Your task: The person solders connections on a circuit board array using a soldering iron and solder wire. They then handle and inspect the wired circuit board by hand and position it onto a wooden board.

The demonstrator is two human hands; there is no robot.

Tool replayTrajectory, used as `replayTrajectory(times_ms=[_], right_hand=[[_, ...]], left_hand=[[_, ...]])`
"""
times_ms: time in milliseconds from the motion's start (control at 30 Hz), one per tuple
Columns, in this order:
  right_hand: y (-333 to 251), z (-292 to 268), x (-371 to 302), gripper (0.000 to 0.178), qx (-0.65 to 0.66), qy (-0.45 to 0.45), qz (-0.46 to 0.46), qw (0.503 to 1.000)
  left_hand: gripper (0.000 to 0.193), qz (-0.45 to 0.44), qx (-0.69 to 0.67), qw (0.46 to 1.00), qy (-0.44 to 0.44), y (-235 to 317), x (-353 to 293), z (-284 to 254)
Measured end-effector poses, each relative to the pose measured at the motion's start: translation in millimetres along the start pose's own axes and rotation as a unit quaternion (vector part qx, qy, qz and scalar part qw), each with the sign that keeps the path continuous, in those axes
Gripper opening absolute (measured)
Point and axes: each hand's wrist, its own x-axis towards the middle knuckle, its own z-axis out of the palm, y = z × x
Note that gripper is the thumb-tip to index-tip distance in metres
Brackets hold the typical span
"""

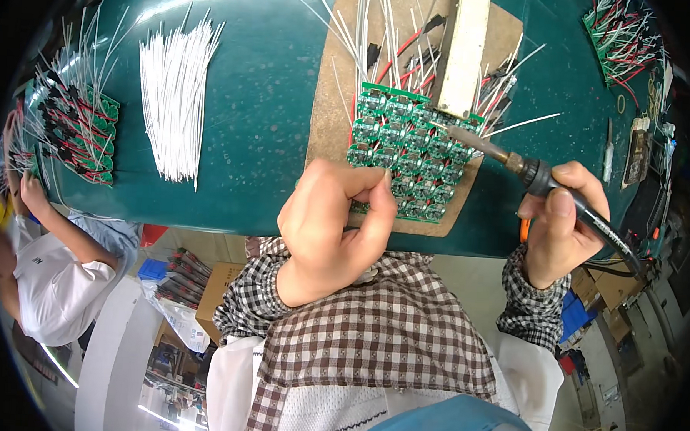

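A panel of small green circuit boards (409, 153) lies on a brown fibreboard (329, 130), with white, red and black wires running out at its far side. My right hand (564, 225) grips a soldering iron (543, 178) by its black handle. The iron's tip points left, at the panel's upper part, close to the end of a long pale bar (461, 59) resting over the wires and the panel's edge. Over the panel's near left corner, my left hand (333, 226) is closed in a pinch. Whatever it holds, if anything, is too small to make out.
Left of the fibreboard lies a bundle of white wires (177, 100) on the green table (263, 150). Wired green boards (79, 127) sit farther left, more (626, 43) at the far right. A co-worker (73, 265) in a white top sits at the left.
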Motion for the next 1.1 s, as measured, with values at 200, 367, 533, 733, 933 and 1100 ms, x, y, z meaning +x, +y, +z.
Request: replayTrajectory(times_ms=[200, 367, 533, 733, 933, 1100], right_hand=[[-2, 2, 3, 0.021, -0.020, -0.039, 0.003, 0.999], [-5, 4, 5, 0.022, -0.054, -0.070, 0.020, 0.996], [-2, 7, 6, 0.023, -0.102, -0.067, -0.005, 0.992], [-4, 7, 10, 0.022, -0.123, -0.085, 0.008, 0.989], [-7, 5, 11, 0.023, -0.124, -0.083, 0.028, 0.988], [-10, 3, 11, 0.023, -0.130, -0.090, 0.039, 0.987]], left_hand=[[0.018, 0.000, 0.034, 0.999, -0.020, 2, 3, -1], [0.018, -0.003, 0.032, 0.999, -0.031, 4, 2, -2], [0.018, 0.007, 0.038, 0.999, -0.029, 6, 2, 0], [0.018, 0.008, 0.039, 0.999, -0.030, 6, 2, 1], [0.018, 0.005, 0.035, 0.999, -0.020, 8, 3, 5], [0.016, -0.017, 0.059, 0.998, -0.023, 9, 5, 9]])
